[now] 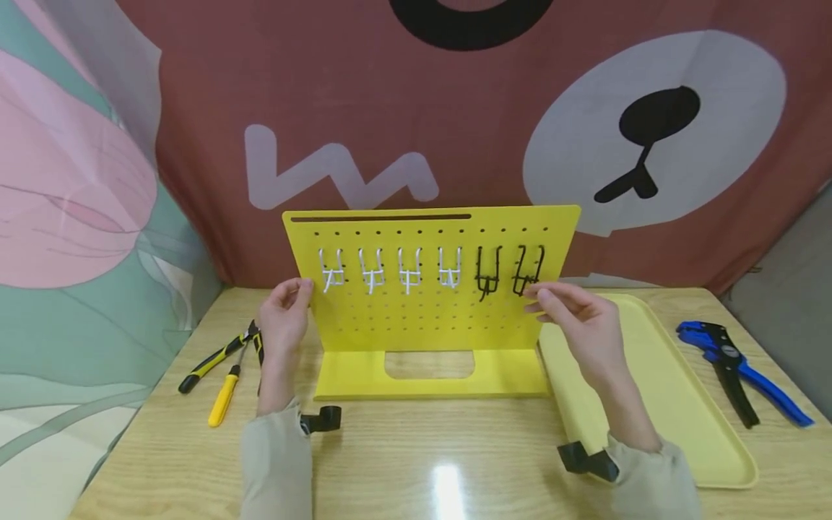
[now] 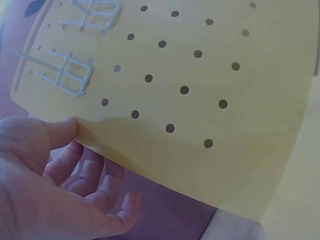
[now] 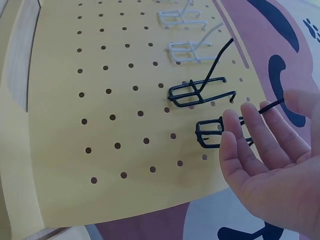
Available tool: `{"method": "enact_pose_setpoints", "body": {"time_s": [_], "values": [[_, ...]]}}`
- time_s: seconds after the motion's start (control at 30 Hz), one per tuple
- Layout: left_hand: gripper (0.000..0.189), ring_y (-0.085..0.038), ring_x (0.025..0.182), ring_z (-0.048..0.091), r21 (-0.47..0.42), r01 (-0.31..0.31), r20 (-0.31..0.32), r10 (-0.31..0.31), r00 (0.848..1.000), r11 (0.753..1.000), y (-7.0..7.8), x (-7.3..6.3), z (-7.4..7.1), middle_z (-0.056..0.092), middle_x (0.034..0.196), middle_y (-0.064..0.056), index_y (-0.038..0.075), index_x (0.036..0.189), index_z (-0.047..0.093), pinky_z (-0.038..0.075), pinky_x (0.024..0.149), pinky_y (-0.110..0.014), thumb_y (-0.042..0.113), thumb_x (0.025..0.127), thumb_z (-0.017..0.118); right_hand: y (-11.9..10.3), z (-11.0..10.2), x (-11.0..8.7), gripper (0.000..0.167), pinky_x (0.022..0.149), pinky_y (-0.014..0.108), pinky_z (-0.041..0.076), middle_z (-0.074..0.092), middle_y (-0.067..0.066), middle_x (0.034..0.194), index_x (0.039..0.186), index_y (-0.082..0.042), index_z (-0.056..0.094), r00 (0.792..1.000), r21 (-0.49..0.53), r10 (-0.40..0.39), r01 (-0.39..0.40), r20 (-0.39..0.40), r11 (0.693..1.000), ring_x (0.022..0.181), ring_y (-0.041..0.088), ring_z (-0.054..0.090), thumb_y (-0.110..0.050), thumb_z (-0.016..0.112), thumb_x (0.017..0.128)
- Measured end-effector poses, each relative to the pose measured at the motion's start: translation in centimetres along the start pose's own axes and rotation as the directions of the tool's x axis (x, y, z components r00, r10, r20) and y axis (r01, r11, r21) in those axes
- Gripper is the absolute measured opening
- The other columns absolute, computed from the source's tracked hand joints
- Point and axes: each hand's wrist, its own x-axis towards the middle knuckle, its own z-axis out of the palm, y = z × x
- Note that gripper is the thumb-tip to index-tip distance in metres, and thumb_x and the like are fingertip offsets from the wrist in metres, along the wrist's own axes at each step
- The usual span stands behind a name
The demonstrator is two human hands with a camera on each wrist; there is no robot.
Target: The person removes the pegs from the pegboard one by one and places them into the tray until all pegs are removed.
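An upright yellow pegboard [image 1: 429,339] stands on its base in the head view, with a row of several white wire hooks [image 1: 373,274] and two black ones at the right end. My left hand [image 1: 286,314] holds the board's left edge, thumb on the front face and fingers behind it. At the other side my right hand [image 1: 588,328] pinches the projecting prong of the outermost black hook [image 3: 271,106] near its tip, between thumb and index finger. The other fingers partly hide that hook. The second black hook [image 3: 202,101] hangs just inward, untouched.
Left of the board lie pliers [image 1: 211,367] with black-and-yellow handles and a yellow-handled screwdriver [image 1: 224,397]. A pale yellow tray [image 1: 663,390] sits to the right, partly behind my right arm. Beyond it lies a blue-and-black wire stripper [image 1: 728,354]. Printed cloth hangs behind the table.
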Motion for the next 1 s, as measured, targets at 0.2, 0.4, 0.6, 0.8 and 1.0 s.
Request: {"method": "enact_pose_setpoints", "body": {"time_s": [0.2,0.4,0.6,0.8,1.0], "values": [[0.031,-0.011,0.089,0.052,0.007,0.006,0.02,-0.006,1.0,1.0,0.0,-0.1,0.1,0.06,0.097,-0.001,0.002,0.111,0.063,0.042,0.076,-0.022,0.028,0.095,0.06,-0.6,-0.3,-0.3,0.018,0.069,0.024,0.054,0.072,0.006,0.092,0.103,0.012,0.066,0.999,0.086,-0.027,0.029,-0.02,0.996,0.078,0.016,0.069,-0.003,0.057,0.095],[0.033,-0.011,0.093,0.052,0.016,0.03,0.026,-0.03,0.999,0.999,-0.1,-0.2,0.0,0.06,0.104,-0.004,0.003,0.113,0.062,0.042,0.079,-0.024,0.031,0.096,0.059,-0.6,-0.6,-0.3,0.02,0.069,0.025,0.054,0.072,0.007,0.092,0.103,0.009,0.066,1.0,0.149,0.004,0.0,-0.028,0.989,0.079,0.017,0.069,-0.006,0.056,0.096],[0.031,-0.01,0.093,0.053,-0.001,0.021,0.022,-0.021,1.0,1.0,-0.1,-0.1,0.0,0.06,0.104,-0.002,0.003,0.11,0.063,0.043,0.08,-0.024,0.03,0.096,0.06,-0.6,-1.0,-0.3,0.02,0.07,0.024,0.054,0.073,0.004,0.093,0.105,0.005,0.068,0.999,0.149,0.036,-0.033,-0.017,0.988,0.08,0.016,0.069,-0.01,0.056,0.097],[0.032,-0.01,0.091,0.052,-0.004,0.012,0.025,-0.012,1.0,1.0,-0.1,-0.2,-0.1,0.059,0.1,-0.001,0.002,0.11,0.062,0.043,0.08,-0.025,0.03,0.096,0.059,-0.7,-1.8,-0.4,0.021,0.072,0.025,0.054,0.073,0.004,0.093,0.107,0.001,0.067,0.998,0.192,0.056,-0.058,0.017,0.98,0.082,0.017,0.069,-0.013,0.053,0.099],[0.033,-0.01,0.089,0.05,0.014,0.005,0.026,-0.005,1.0,1.0,0.0,-0.2,-0.1,0.058,0.095,0.001,0.001,0.111,0.062,0.042,0.075,-0.022,0.031,0.096,0.058,-0.5,-3.1,-0.5,0.024,0.073,0.025,0.054,0.073,0.004,0.094,0.109,0.001,0.065,0.996,0.182,0.081,-0.088,0.046,0.979,0.085,0.016,0.068,-0.016,0.051,0.1]]}}
